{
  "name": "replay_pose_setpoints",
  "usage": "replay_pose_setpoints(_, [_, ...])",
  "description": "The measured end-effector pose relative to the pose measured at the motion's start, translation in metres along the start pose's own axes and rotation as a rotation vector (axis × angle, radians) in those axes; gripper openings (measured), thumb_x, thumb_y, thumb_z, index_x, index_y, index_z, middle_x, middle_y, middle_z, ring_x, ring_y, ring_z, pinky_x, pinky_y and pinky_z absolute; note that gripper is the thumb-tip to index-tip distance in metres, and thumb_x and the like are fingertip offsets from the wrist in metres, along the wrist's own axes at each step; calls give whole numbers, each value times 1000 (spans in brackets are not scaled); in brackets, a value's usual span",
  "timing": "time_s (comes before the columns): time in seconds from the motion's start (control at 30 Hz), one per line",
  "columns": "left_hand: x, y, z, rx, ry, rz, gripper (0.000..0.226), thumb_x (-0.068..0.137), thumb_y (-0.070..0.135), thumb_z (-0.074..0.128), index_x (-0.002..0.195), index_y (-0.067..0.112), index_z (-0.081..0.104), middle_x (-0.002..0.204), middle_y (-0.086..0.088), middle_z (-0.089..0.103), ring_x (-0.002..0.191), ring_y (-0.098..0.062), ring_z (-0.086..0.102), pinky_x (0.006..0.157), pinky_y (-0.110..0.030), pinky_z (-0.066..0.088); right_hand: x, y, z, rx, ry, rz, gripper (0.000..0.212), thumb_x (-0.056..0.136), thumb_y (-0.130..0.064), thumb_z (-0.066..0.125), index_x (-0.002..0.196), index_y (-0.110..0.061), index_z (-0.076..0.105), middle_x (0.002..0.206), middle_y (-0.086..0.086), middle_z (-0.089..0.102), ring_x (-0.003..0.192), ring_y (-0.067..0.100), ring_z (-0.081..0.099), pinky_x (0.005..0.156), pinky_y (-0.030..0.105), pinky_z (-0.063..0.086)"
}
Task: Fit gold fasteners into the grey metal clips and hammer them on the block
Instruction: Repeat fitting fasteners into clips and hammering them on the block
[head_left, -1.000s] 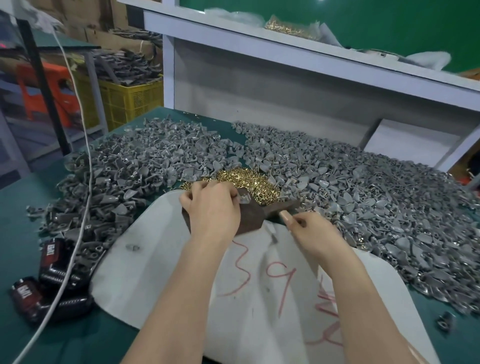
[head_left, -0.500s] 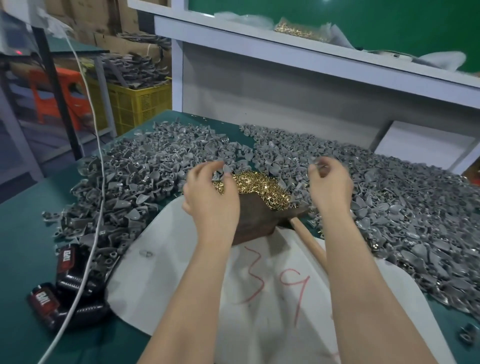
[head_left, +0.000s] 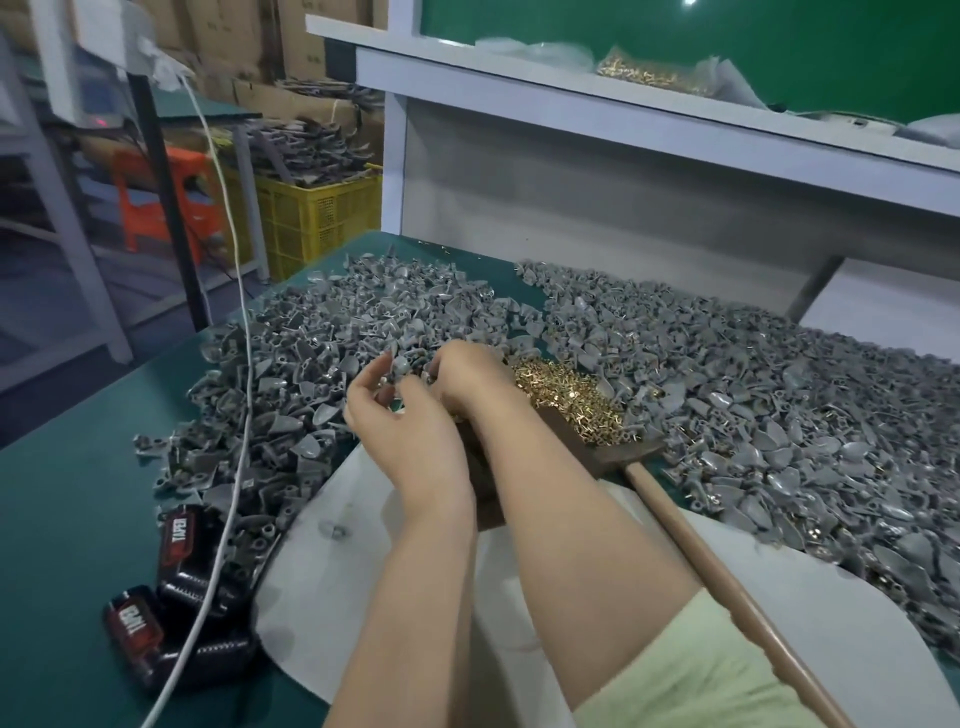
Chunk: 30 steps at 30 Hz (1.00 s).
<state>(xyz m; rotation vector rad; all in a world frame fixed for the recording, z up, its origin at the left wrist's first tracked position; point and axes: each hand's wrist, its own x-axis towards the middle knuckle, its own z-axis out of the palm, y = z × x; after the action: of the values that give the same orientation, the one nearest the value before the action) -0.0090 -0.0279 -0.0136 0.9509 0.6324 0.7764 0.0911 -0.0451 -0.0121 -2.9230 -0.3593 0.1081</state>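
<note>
At frame centre I see the left hand (head_left: 410, 436) pinching a grey clip (head_left: 400, 368). The right hand (head_left: 467, 376) curls beside it, its grip unclear. The hammer (head_left: 730, 587) lies with its handle pointing lower right.

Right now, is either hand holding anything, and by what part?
The left hand pinches a grey clip in its fingertips; which part of the clip cannot be told. The right hand meets it there, fingers hidden.

Both forearms are stretched forward; the left hand (head_left: 402, 423) and right hand (head_left: 467, 374) are held together, fingers curled, fingertips nearly touching.
</note>
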Motion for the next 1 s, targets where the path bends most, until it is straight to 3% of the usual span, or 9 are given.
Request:
replay_pose_setpoints(0.17, [-2,1,1,8,-20,-2,26,90,4,45,97,29,52,127,-17,50,112,-27,52,70,-15,39,-1,0,5,50,129,-45,22,92,-11,52,111,-13,62,117,11,61,107,30,57,90,37,48])
replay_pose_setpoints(0.3, [-7,3,2,97,-112,98,27,89,3,49,101,27,53,128,-13,46,115,-30,50,93,-38,45,-11,18,-21,469,230,-49,5,91,-17,61,90,-16,56,90,0,63,82,15,59,63,24,45])
replay_pose_setpoints(0.4, [-14,3,2,317,-241,260,31,91,10,53,114,29,57,126,-4,47,118,-23,46,103,-38,37,-37,45,-50,796,142,-104,9,88,-13,65,83,-18,59,76,2,66,69,12,64,71,30,56])
replay_pose_setpoints(0.47, [-17,-1,3,458,-373,373,31,92,16,55,122,26,59,122,-2,53,117,-22,48,104,-42,35,-61,63,-63,859,77,-167,12,86,-6,66,84,-18,65,76,2,69,68,10,66,75,27,56])
replay_pose_setpoints(0.6, [-24,-4,6,604,-630,396,17,90,19,60,105,26,65,97,5,63,96,-18,60,91,-42,47,-97,86,-70,707,45,-198,18,84,-3,67,97,-16,66,93,-2,69,79,7,67,69,13,53])
replay_pose_setpoints(0.7, [-26,-5,5,636,-671,369,16,86,16,64,81,30,57,82,10,63,84,-16,61,84,-41,49,-105,98,-69,796,38,-136,23,86,0,64,105,-13,58,100,3,67,77,12,69,70,18,56])
replay_pose_setpoints(0.8, [-22,-6,3,751,-608,386,14,85,20,63,79,29,56,78,10,62,88,-19,62,91,-40,44,-91,110,-61,711,171,6,15,90,-6,59,100,-18,61,102,4,68,73,11,69,74,27,58])
replay_pose_setpoints(0.9, [-24,-7,1,1016,-573,455,12,88,26,60,80,34,56,94,12,64,102,-16,56,80,-29,19,-67,120,-43,176,181,147,15,90,-13,61,99,-21,70,107,1,69,96,18,63,88,33,51])
replay_pose_setpoints(1.0, [-25,-9,1,1187,-556,504,6,88,28,60,89,34,63,118,9,57,115,-20,43,71,-29,8,-57,122,-27,47,12,174,11,88,-18,63,90,-25,70,109,1,67,101,23,60,87,32,49])
